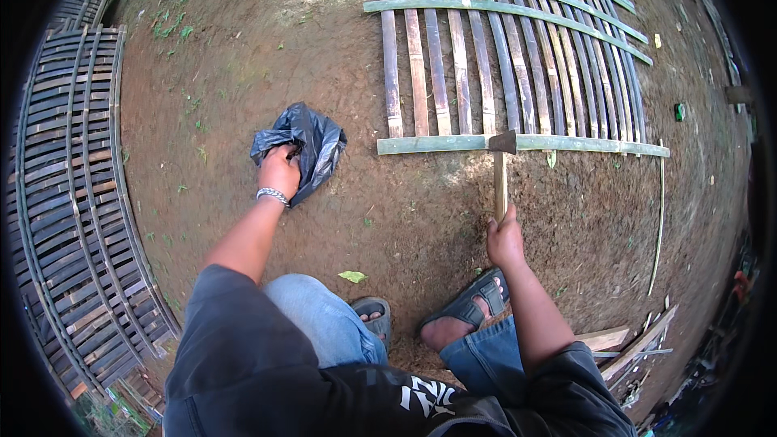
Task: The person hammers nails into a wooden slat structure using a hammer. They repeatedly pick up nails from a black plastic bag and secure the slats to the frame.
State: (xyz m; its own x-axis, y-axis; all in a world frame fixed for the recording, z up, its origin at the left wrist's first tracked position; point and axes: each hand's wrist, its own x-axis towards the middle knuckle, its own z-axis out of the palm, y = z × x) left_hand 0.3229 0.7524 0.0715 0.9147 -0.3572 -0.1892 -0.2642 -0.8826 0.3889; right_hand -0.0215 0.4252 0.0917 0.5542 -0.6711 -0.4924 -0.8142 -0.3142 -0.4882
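My left hand (279, 171), with a chain bracelet at the wrist, is in the mouth of a crumpled black plastic bag (320, 146) low over the bare ground. Its fingers are partly hidden by the folds, and they grip the bag. My right hand (506, 240) is wrapped round the wooden handle of a hatchet (501, 182). The hatchet's dark metal head overlaps the near crossbar of a bamboo slat panel (437, 144); I cannot tell whether it touches. The panel lies flat ahead of me, dark and pale slats fixed across green bamboo strips.
Another dark slatted bamboo panel (73, 194) lies along the left side. At the right, a thin bamboo stick (657, 226) lies on the soil, with wood scraps (639, 344) nearer to me. A green leaf (352, 277) is by my sandalled feet.
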